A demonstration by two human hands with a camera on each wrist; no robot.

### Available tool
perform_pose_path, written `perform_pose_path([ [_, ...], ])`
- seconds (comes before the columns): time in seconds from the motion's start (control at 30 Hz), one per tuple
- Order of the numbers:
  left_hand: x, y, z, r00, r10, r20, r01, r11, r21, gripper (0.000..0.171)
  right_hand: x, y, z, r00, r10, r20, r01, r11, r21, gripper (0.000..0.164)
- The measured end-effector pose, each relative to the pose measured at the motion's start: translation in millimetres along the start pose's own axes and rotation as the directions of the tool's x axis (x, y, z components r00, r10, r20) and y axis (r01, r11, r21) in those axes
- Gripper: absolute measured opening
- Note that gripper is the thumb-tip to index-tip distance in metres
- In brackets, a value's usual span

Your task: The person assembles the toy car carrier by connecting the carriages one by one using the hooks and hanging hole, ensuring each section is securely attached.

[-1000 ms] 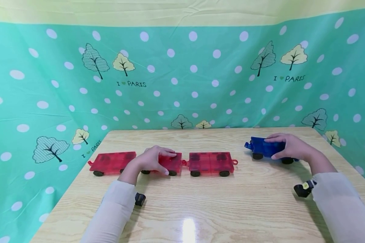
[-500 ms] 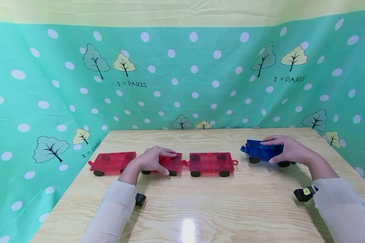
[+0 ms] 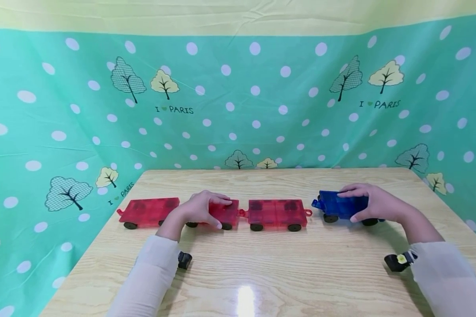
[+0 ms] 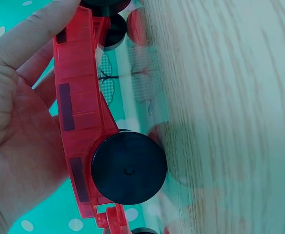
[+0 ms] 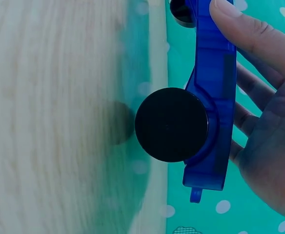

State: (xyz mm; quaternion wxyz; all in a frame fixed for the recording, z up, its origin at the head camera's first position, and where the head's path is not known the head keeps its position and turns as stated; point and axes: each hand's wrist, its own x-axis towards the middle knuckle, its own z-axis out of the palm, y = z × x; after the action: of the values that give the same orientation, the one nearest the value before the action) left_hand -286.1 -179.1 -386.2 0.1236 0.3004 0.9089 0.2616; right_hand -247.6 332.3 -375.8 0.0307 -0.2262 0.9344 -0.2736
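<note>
Three red toy train cars stand in a row across the table: the left car [image 3: 148, 209], the middle car [image 3: 230, 211] and the right car [image 3: 277, 211]. My left hand [image 3: 200, 208] grips the middle car from above, thumb on its near side. A coupling [image 3: 242, 213] joins the middle and right cars; the left joint is behind my hand. To the right, my right hand [image 3: 374, 204] holds a blue toy train car [image 3: 337, 206] by its sides, slightly tilted. Its hook [image 3: 316, 204] stands close to the right car's ring [image 3: 308, 212], apart from it.
The wooden table [image 3: 262, 264] stretches in front of the cars. A green dotted cloth [image 3: 238, 110] hangs behind and along the sides. Each wrist carries a small black camera, the left camera [image 3: 184, 260] and the right camera [image 3: 396, 263], low over the table.
My right hand has moved the blue car left and nearer to me, so its hook is closer to the right red car's ring. My left hand keeps its hold on the middle car.
</note>
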Motion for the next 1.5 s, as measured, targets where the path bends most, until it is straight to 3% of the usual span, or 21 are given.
perform_pose_path([
  [0.57,-1.4,3.3,2.2,1.0,-0.021,-0.022,0.02,1.0,-0.009,0.069,-7,1,8,0.999,0.013,0.047,-0.013,1.0,0.004,0.067],
  [0.9,-3.0,6.3,3.8,0.998,-0.01,-0.06,0.013,0.999,0.051,0.072,-9,1,12,0.998,0.021,0.062,-0.023,0.999,0.029,0.068],
  [1.1,-1.5,15.6,5.2,0.994,0.038,-0.099,-0.037,0.999,0.014,0.069,-9,0,12,0.998,0.013,0.063,-0.015,0.999,0.028,0.068],
  [1.5,9.8,35.3,9.1,0.989,0.061,-0.137,-0.073,0.994,-0.083,0.064,-7,0,9,0.998,0.008,0.062,-0.01,1.0,0.029,0.068],
])
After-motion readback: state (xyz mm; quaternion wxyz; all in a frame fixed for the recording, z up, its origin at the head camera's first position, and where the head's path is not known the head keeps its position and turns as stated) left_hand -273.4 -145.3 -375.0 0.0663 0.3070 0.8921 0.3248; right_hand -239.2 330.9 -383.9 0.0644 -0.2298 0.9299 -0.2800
